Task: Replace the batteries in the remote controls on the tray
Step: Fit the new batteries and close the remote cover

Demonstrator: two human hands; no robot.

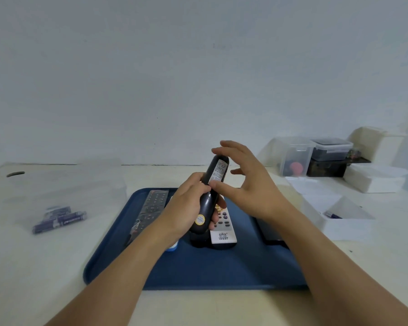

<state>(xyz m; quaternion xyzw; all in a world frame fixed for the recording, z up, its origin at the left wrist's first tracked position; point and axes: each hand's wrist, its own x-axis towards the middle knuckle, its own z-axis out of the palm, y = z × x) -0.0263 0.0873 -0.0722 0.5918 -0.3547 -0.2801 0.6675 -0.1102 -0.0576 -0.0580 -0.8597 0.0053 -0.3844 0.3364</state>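
My left hand (189, 208) grips the dark oval plastic remote (211, 194) above the blue tray (198, 267); my right hand (243, 177) presses its back with the thumb, fingers spread.

- Three remotes are counted: a dark one (209, 198) held up above the tray, a grey one (151, 210) lying on the tray, and a white one (223, 228) lying on the tray.
- One blue tray (198, 267) is seen.
- Two hands are seen, the left (189, 208) and the right (243, 180).
- One clear bag of purple batteries (59, 218) is seen; the batteries cannot be counted exactly.
- Two clear lidded tubs (297, 154) (331, 148) are counted.
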